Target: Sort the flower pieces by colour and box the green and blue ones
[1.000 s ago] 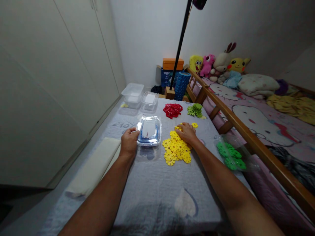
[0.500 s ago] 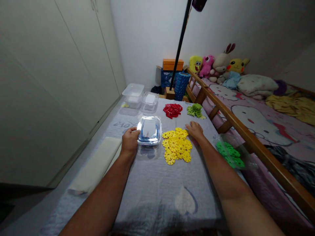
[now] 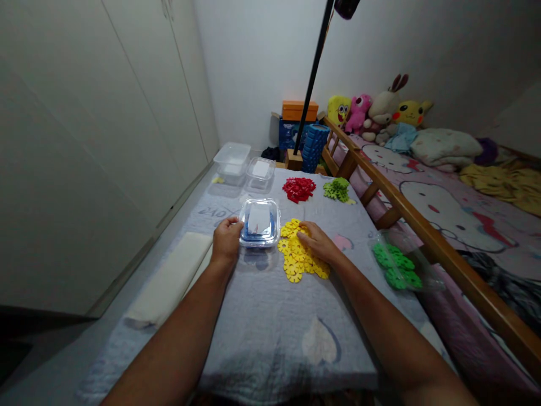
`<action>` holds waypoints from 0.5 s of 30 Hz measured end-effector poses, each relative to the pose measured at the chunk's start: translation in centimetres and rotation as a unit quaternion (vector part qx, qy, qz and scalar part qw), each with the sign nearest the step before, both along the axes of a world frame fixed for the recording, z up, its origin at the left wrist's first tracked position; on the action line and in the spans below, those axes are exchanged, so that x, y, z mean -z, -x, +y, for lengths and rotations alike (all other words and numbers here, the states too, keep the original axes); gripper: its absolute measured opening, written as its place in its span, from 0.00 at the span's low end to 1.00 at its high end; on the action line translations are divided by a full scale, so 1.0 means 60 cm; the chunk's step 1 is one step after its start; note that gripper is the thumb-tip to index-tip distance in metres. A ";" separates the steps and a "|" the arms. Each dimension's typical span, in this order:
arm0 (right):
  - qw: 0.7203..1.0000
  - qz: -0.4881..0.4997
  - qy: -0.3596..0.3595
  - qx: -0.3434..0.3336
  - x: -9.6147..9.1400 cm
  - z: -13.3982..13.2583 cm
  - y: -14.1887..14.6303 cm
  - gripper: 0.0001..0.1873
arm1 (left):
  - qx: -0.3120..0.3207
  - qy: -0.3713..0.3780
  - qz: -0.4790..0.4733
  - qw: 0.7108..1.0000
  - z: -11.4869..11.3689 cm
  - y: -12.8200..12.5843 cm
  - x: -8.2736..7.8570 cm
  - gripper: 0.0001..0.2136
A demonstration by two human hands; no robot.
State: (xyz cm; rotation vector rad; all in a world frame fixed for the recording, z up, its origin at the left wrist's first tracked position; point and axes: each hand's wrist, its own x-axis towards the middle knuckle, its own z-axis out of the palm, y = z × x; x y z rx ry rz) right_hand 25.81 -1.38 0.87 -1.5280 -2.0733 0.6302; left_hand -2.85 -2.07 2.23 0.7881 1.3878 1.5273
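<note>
My left hand (image 3: 227,239) grips the left edge of a clear plastic container (image 3: 260,241), its thumb and fingers closed on the rim. The container has a lid with a white label, and blue shows inside. My right hand (image 3: 318,241) lies over the upper right of a heap of yellow flower-shaped plastic discs (image 3: 298,264). Its thumb and fingers are apart, fingertips on the discs; I see none lifted. Behind the heap are a pile of red pieces (image 3: 299,189) and a pile of light green pieces (image 3: 336,189).
Clear containers (image 3: 232,158) (image 3: 261,169) stand at the back left. A folded off-white cloth (image 3: 171,282) lies to the left. On the right, a clear container with green discs (image 3: 396,265) sits beside the wooden bed rail (image 3: 397,197). A black pole (image 3: 313,73) rises behind the table.
My right hand has moved left from beside the yellow heap onto its discs. My left hand stays on the container's edge. The view has shifted slightly.
</note>
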 end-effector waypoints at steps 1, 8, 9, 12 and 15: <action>1.000 -0.003 0.001 -0.016 -0.001 -0.005 0.005 0.24 | 0.002 -0.001 0.004 1.000 0.000 0.000 -0.001 0.17; 0.999 -0.023 -0.033 0.010 -0.007 0.000 0.017 0.19 | 0.011 0.007 0.010 1.000 -0.001 0.003 -0.009 0.16; 0.999 -0.027 -0.031 0.006 -0.011 0.000 0.020 0.18 | 0.015 0.006 0.011 1.000 0.000 0.004 -0.009 0.15; 0.999 -0.015 -0.049 0.005 -0.030 0.001 0.039 0.14 | 0.026 -0.001 0.012 1.000 0.002 0.007 -0.006 0.15; 0.996 0.035 -0.074 0.045 -0.057 0.005 0.073 0.13 | 0.027 -0.006 0.006 1.000 0.004 0.008 -0.006 0.14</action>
